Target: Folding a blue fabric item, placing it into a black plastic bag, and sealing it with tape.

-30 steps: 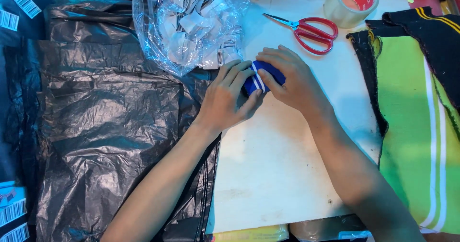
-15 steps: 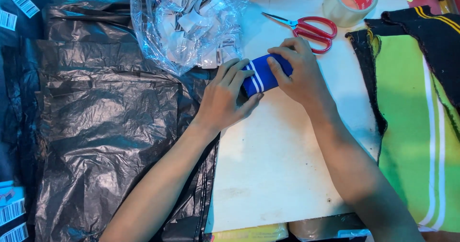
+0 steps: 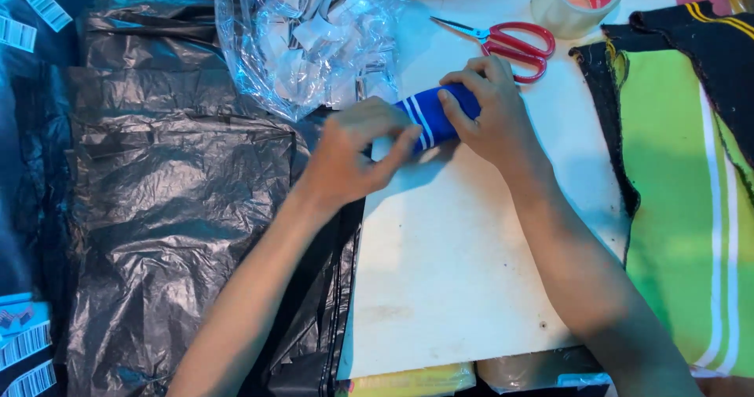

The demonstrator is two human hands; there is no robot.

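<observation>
A small rolled blue cloth item with white stripes [image 3: 434,116] lies on the white board [image 3: 463,271]. My right hand [image 3: 491,114] curls over its right end and grips it. My left hand [image 3: 357,157] presses its fingertips against the striped left end. Just behind my left hand sits a crumpled clear plastic bag [image 3: 306,36] holding several small white packets.
Red-handled scissors [image 3: 514,40] and a roll of clear tape [image 3: 577,0] lie at the board's far edge. Black plastic bags [image 3: 173,208] cover the left side. Green, black and yellow striped fabric [image 3: 691,193] lies at the right. White label strips [image 3: 23,342] sit at the lower left.
The blue item has come out from under both hands and now shows its white stripes. My left hand has slid left and down; my right hand has shifted slightly up.
</observation>
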